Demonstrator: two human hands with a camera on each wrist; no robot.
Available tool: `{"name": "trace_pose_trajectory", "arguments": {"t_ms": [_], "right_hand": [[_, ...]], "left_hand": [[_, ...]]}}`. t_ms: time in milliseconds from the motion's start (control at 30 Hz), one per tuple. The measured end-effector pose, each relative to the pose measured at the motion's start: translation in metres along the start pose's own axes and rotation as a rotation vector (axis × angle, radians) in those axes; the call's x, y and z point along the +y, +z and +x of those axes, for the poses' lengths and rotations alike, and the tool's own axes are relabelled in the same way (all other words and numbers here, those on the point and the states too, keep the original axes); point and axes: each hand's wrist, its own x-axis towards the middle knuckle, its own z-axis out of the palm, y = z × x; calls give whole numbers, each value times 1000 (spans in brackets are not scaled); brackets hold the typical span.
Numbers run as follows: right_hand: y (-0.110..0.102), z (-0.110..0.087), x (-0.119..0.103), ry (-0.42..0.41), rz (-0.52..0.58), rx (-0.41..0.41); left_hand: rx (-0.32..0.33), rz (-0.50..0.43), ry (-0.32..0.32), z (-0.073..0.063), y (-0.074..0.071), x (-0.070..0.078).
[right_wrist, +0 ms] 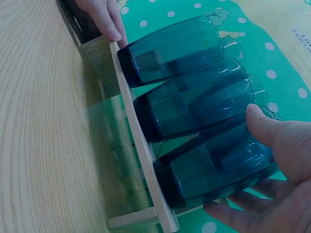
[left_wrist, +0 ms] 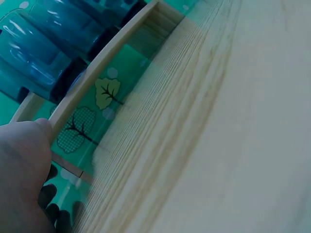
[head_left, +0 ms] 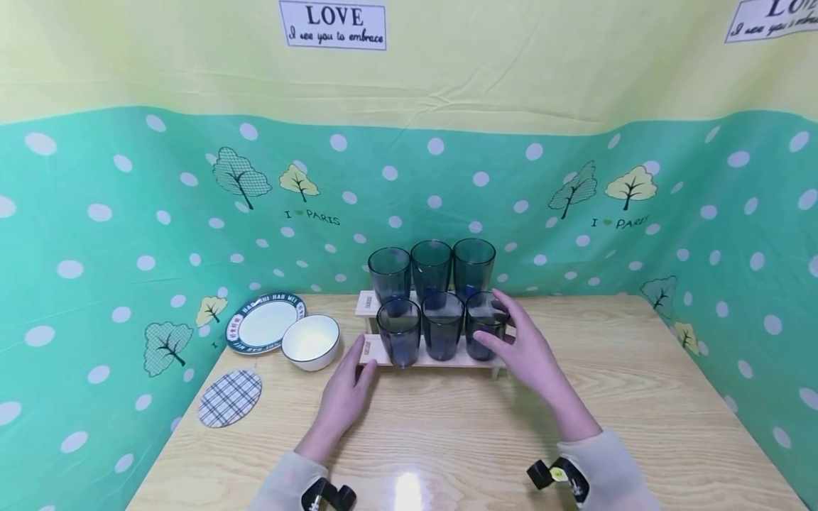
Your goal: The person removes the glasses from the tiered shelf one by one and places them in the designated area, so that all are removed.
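Pale sleeves (head_left: 284, 479) sit nearest — beyond them my left hand (head_left: 345, 394) pinches the left end of a wooden rack (head_left: 377, 351), and my right hand (head_left: 527, 355) curves round the front-right glass (head_left: 479, 319) on its lower tier. Five matching glasses (head_left: 432, 266), smooth, dark and tapered, stand alongside. My right wrist view reveals fingers the head view hides — along the glass's outer side.

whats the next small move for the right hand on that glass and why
Probably ease the right hand off the front-right glass: its base rests on the lower shelf, in a row with the middle front glass and left front glass, while the left hand holds the shelf's left end, which should help steady it.
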Motion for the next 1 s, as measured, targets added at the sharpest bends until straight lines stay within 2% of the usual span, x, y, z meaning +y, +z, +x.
{"name": "trace_pose_trajectory", "arguments": {"t_ms": [500,1000], "right_hand": [[-4,1,3,30,-49,29],[-15,-2,-5,57,-54,36]], "left_hand": [[-7,-9,-7,0,-1,1],[-2,-10,-7,-1,-2,2]]}}
